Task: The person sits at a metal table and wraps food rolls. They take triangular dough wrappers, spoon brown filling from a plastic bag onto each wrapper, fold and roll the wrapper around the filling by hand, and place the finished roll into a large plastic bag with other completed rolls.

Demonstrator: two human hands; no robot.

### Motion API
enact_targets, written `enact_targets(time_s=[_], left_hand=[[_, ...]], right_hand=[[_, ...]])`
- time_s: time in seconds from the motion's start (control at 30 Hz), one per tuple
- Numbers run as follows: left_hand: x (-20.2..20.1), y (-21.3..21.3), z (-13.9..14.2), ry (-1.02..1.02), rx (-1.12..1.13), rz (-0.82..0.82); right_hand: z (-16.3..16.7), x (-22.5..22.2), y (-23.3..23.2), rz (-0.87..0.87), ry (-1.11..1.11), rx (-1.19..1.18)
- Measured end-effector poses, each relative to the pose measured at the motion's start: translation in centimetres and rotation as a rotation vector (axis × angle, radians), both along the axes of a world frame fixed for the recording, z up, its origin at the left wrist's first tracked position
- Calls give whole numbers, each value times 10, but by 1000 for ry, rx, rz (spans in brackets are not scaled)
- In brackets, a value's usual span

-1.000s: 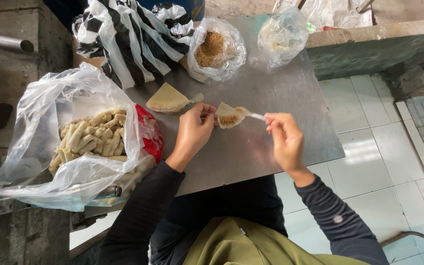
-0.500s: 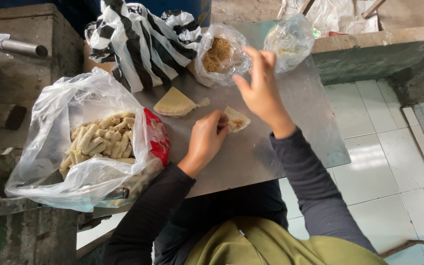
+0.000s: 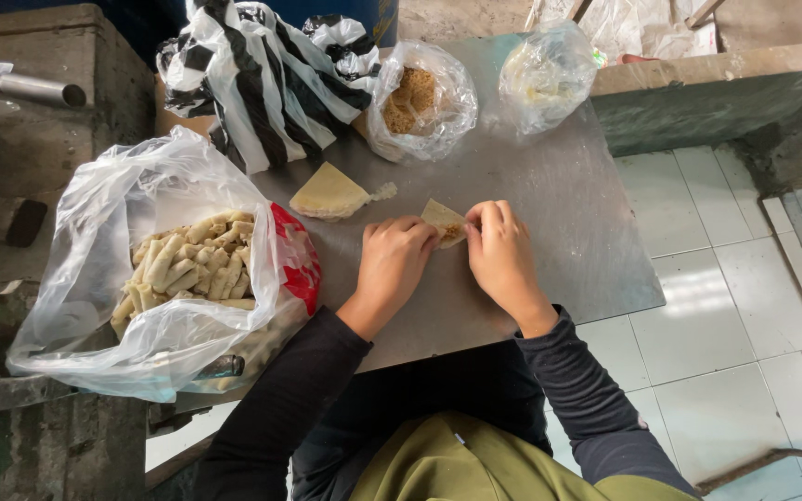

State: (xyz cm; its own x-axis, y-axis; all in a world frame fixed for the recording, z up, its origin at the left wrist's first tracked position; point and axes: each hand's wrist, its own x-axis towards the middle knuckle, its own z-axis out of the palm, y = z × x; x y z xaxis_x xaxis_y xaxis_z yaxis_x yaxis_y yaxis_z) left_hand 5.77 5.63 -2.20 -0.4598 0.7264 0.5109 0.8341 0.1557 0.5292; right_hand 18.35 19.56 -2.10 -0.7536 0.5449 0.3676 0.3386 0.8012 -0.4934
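Leftmost, we see a clear plastic bag (image 3: 95,306) with a red printed edge, slumped open on the steel table (image 3: 568,232) and filled with finished pale rolls (image 3: 192,269) stacked in a loose heap. Behind it lies a black-and-white striped bag (image 3: 252,74), and just in front of that a stack of triangular wrapper sheets (image 3: 327,193) rests flat on the steel. Further right stand two knotted clear bags: one of brownish filling (image 3: 415,102), and one of paler contents (image 3: 545,74) that we cannot identify.

At centre, our left hand (image 3: 392,264) pins the near edge of a single wrapper (image 3: 442,221), fingers curled down on it, while our right hand (image 3: 503,255) pinches its right-hand edge; both hands are closed on this one sheet, which lies on the table between them. A small mound of filling shows at the sheet's middle.

We judge the step in hand to be the folding of the filled wrapper. The next move, in our reading, calls for tucking the edge snugly over the filling and rolling evenly, with light pressure so that the thin sheet does not tear or spill.
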Motion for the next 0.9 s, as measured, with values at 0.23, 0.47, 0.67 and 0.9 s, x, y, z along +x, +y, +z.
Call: enact_targets(time_s=[0.23,0.47,0.67,0.9], left_hand=[[1,1,-2,54,-44,1],[-7,-5,0,64,-57,-71],[-11,-4,-6,180,-66,-87],[-12,1,-5,115,-69,-40]], right_hand=[[-4,-2,-2,-23,28,112],[2,-5,-17,198,219,-147],[13,-5,-21,268,188,-89],[16,-11,-9,318,92,37]])
